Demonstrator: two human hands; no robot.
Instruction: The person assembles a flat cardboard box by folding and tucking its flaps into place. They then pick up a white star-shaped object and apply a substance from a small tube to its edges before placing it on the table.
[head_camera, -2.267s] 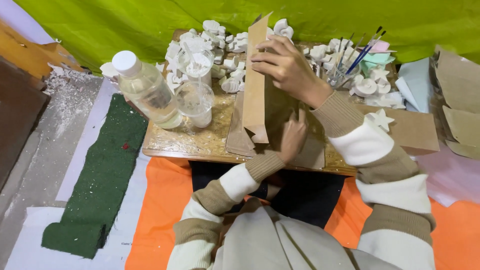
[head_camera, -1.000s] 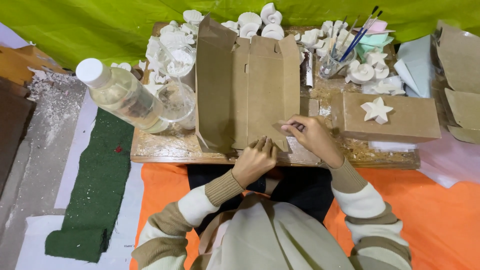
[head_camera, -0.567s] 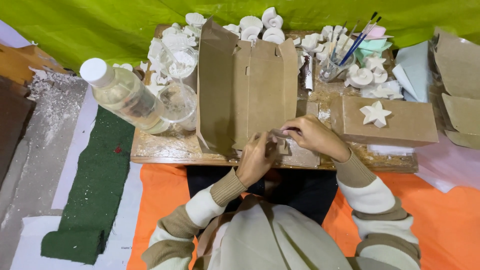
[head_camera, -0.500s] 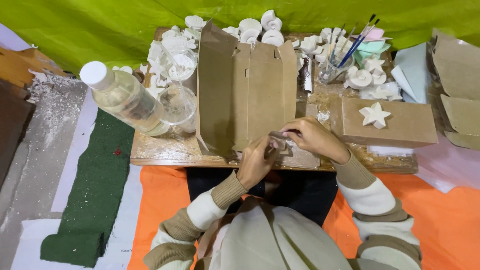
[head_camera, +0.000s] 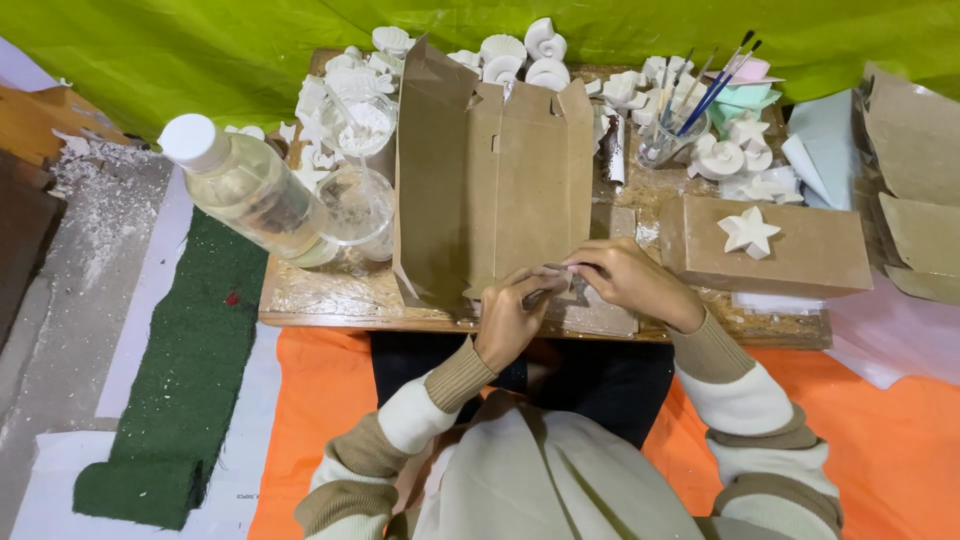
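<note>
While pinched together at the near edge of the low wooden table, left hand and right hand meet fingertip to fingertip on a small flap at the bottom of the brown cardboard box blank. Left hand closed, thumb and fingers gripping the flap from below and from the left; right hand also closed, fingers curled down onto the same flap from the right side. What exactly lies between the fingertips too small to tell, maybe a thin strip or only the flap itself. Directly beyond both hands, away from the body, the box blank standing upright and half unfolded, long axis running from the hands toward the far edge of the table, open side panel leaning to the left. Both hands touching it at the lower end, left one slightly nearer to the middle of the blank. To the right, just beside the right hand, a closed brown box with a white star figure on the lid. To the left, a tilted clear plastic bottle with white cap, next to a glass jar. Farther back, many white plaster shells and a cup with paint brushes. On the floor at left, a green felt roll on an orange sheet.
</note>
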